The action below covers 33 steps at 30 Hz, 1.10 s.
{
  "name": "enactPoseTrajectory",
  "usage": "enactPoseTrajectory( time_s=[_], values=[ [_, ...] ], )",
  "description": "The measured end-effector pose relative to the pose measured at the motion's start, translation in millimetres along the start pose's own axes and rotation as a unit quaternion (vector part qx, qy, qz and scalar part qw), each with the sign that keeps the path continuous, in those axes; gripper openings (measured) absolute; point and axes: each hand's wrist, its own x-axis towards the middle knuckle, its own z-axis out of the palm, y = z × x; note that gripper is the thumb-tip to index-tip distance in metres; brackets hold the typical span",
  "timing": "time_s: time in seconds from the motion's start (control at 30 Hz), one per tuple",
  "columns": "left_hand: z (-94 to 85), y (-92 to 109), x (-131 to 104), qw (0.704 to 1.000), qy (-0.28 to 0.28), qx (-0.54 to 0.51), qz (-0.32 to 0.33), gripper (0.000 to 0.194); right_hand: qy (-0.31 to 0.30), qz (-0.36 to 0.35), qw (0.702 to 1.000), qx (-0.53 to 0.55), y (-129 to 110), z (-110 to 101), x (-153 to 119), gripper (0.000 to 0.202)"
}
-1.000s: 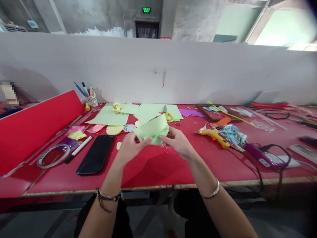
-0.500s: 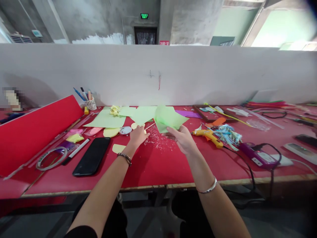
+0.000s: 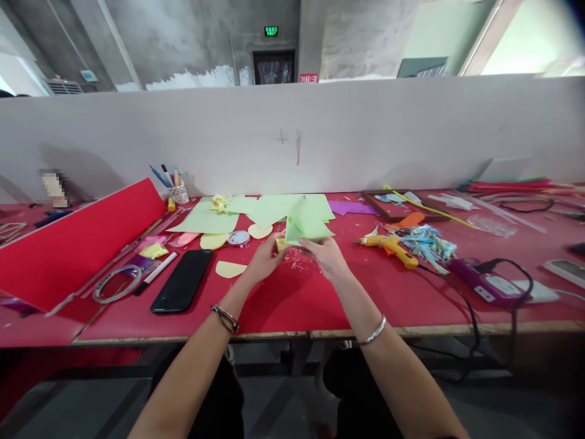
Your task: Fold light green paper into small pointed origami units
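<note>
My right hand grips the lower edge of a light green sheet of paper, which stands up off the table and curls at its left side. My left hand is closed on a small yellow piece, close against the paper's lower left corner; its exact kind is too small to tell. White shreds lie on the red table under the hands. Just left are a yellow half-round paper piece, pale yellow paper discs and a small round tin.
More green sheets lie behind the hands, with a crumpled yellow piece on them. To the left are a black phone, a marker and a tape ring. A yellow glue gun and a purple power unit lie right.
My left hand has come up from the table toward the right hand, now with the yellow piece beside the green paper. The paper has turned more upright. The view has shifted slightly.
</note>
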Motion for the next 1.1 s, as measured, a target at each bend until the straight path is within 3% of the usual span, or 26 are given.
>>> enactPoseTrajectory(
  time_s=[0.37,0.7,1.1],
  values=[
    [2.3,2.9,-5.2,0.989,0.009,-0.147,-0.019,0.034,-0.021,-0.002,1.000,-0.006,4.9,-2.4,2.2,0.024],
    [3.1,5.4,-4.0,0.954,-0.020,-0.288,-0.084,0.041,-0.034,-0.002,0.999,-0.018,4.1,-1.8,-0.6,0.026],
    [2.8,4.7,-3.2,0.942,-0.026,-0.318,-0.103,0.041,-0.038,-0.007,0.999,-0.034,4.4,-2.9,0.9,0.027]
  ],
)
